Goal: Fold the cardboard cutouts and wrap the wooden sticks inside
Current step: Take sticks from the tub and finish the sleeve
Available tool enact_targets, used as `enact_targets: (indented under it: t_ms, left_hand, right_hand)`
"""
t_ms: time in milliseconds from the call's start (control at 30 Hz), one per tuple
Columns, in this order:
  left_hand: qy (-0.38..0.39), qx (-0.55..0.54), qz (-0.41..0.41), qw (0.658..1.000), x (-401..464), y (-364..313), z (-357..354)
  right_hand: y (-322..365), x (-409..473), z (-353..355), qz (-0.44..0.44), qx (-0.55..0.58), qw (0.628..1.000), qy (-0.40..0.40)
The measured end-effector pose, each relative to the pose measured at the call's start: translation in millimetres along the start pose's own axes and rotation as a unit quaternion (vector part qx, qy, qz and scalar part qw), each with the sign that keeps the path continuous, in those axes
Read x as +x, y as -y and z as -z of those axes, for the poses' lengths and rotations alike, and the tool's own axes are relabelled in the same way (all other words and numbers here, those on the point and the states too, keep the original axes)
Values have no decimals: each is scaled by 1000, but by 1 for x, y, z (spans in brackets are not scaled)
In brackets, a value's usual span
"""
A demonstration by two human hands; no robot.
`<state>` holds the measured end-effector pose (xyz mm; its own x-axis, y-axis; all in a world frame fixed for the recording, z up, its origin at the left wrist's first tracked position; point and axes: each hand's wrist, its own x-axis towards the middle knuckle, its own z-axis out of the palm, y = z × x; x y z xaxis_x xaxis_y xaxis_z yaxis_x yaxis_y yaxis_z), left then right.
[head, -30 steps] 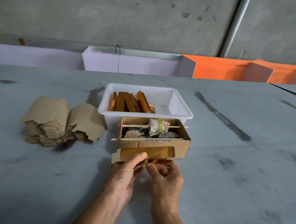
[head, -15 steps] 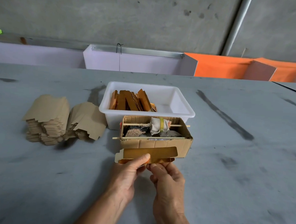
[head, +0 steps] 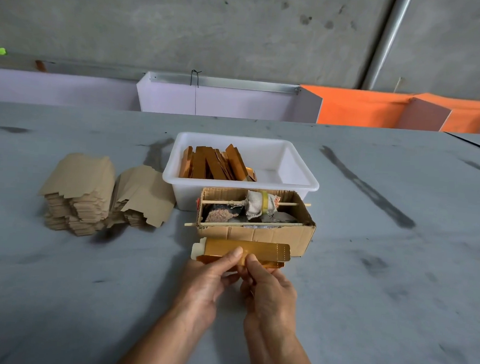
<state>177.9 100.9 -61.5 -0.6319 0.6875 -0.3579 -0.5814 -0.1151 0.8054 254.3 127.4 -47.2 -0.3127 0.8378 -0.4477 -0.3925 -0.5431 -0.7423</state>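
Gold cardboard cutout (head: 246, 251) pinched between both thumbs and fingers, left hand (head: 209, 281) and right hand (head: 268, 293) side by side, forearms angled inward, just near of cardboard box (head: 258, 233), over grey table (head: 382, 275)

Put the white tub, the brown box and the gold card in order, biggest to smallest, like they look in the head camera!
1. White tub
2. Brown box
3. Gold card

The card is nearest the camera yet looks smallest.

Soft, even daylight falls from above; faint shadows pool beside the cardboard stack (head: 78, 191) on the worktop (head: 396, 275). Sharp centre, wide-angle bending at the edges.
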Motion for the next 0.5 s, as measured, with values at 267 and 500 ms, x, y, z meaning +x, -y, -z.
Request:
enact_targets:
  t_ms: [267,500]
  left_hand:
    - [-19,3,3,1000,3,-4,4]
    - [-5,6,-2,1000,3,-3,4]
  right_hand:
    - [5,9,0,34,-60,998,10]
    - [5,12,1,32,-50,998,1]
